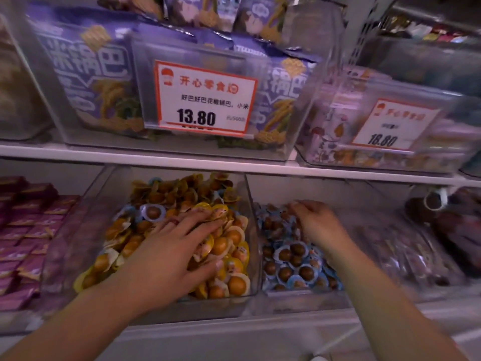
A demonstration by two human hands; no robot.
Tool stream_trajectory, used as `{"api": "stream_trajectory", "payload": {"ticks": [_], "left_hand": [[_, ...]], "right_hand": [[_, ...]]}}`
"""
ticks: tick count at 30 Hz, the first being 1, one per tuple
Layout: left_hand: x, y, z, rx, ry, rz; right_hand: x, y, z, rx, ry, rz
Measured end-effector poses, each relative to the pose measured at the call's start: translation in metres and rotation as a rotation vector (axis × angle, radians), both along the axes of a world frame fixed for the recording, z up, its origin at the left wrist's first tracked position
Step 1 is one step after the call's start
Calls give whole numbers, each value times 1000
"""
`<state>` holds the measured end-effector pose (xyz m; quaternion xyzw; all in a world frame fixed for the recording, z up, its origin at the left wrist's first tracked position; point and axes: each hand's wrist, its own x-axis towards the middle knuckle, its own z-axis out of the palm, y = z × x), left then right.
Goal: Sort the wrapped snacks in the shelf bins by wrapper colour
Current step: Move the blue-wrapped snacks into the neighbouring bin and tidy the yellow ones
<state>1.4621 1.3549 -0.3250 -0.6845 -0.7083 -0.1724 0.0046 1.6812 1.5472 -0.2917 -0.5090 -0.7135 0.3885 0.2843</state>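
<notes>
Two clear bins sit side by side on the lower shelf. The left bin (253, 230) holds a heap of yellow-wrapped round snacks (234, 282), with a blue-wrapped one (153, 212) lying among them near the back. The right bin (299, 295) holds blue-wrapped round snacks (296, 256). My left hand (179, 246) lies flat on the yellow heap, fingers spread and straight. My right hand (317, 220) reaches into the back of the blue bin with its fingers curled down into the snacks; what they hold is hidden.
Purple packets (23, 230) fill the bin at far left. Dark wrapped snacks (406, 251) lie in the bin at right. Above, a shelf edge (156, 157) carries bins of large purple bags (86, 74) with price cards (205, 100).
</notes>
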Motion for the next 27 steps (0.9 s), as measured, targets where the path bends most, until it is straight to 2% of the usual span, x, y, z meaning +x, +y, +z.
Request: {"api": "stream_trajectory", "payload": {"ticks": [4, 7, 9, 12, 16, 18, 21, 24, 27], "left_hand": [[-3, -11, 10, 64, 22, -20], [-18, -28, 22, 193, -10, 26], [-34, -40, 30, 284, -19, 95], [-61, -58, 33, 305, 10, 222], [-81, -77, 24, 156, 23, 318], [-83, -80, 21, 128, 5, 292], [-90, -81, 21, 145, -36, 261], [-96, -79, 23, 161, -107, 248], [-102, -80, 27, 174, -187, 289]], "right_hand": [[-19, -21, 8, 320, 147, 64], [-43, -51, 16, 418, 236, 231], [-68, -67, 20, 473, 194, 358], [-116, -81, 25, 524, -105, 549], [-169, -75, 22, 551, -726, 782], [-179, -63, 26, 476, -847, 843], [-183, -49, 30, 422, -930, 821], [-185, -43, 24, 469, -862, 729], [-199, -49, 17, 487, -585, 579]]}}
